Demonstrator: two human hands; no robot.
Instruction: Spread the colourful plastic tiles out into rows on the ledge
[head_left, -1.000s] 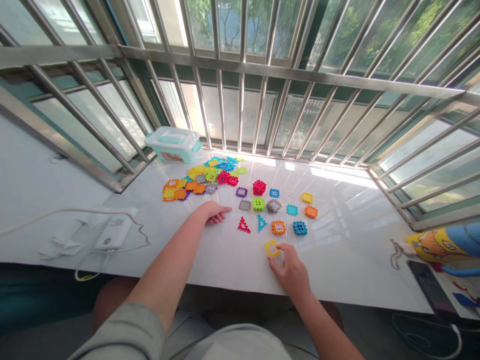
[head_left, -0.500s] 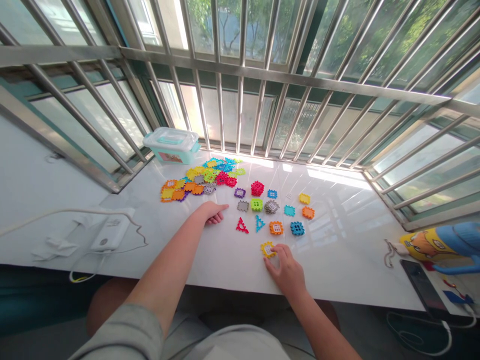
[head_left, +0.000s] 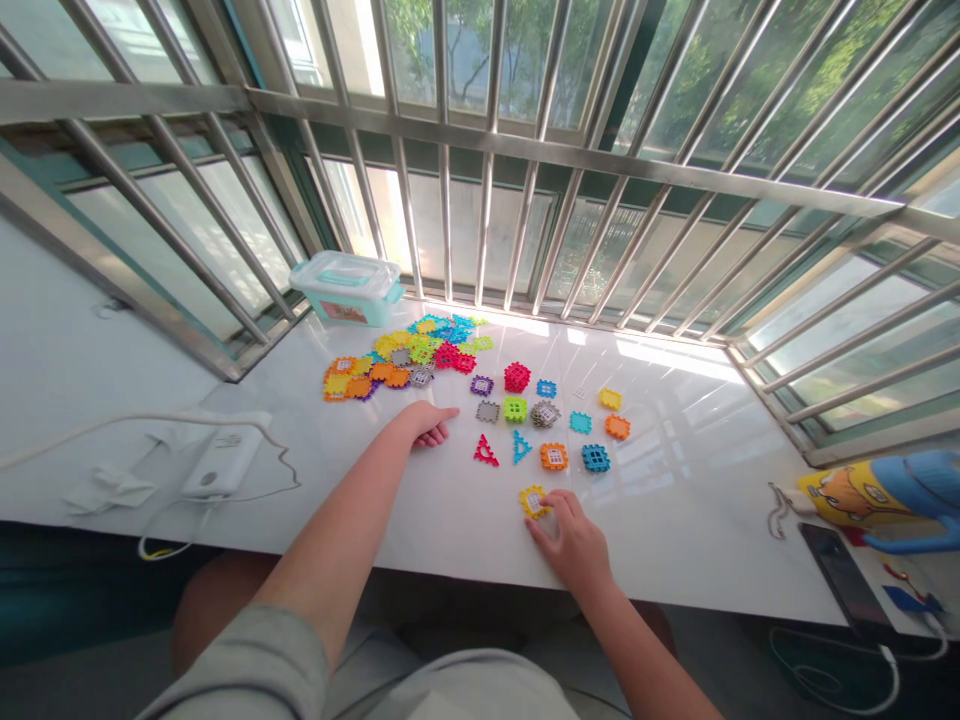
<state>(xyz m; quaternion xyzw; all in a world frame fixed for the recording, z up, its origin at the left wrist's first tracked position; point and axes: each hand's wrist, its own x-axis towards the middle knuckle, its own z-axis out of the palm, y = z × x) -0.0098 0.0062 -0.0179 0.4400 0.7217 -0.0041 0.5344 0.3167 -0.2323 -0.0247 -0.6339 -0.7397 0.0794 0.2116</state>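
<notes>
My right hand (head_left: 571, 535) pinches the near right edge of a yellow toothed building piece (head_left: 533, 501) with a pale grid in its middle, close to the table's front edge. My left hand (head_left: 430, 424) rests on the table, one finger stretched to the right and the others loosely curled, nothing visible in it. Just off that fingertip lies a grey square piece (head_left: 488, 411). A red triangle piece (head_left: 486, 450), a blue triangle piece (head_left: 520, 448) and an orange square block (head_left: 554, 457) lie beyond the yellow piece.
A pile of coloured pieces (head_left: 390, 372) spreads at the back left before a lidded turquoise box (head_left: 349, 290). Metal bars (head_left: 517, 150) enclose the table. A white power strip (head_left: 223, 460) lies left; a phone (head_left: 844, 575) and yellow-blue bottle (head_left: 870, 490) lie right.
The yellow piece has shifted very slightly left with my right hand's fingers. My left hand stays in place; the camera view has moved a little.
</notes>
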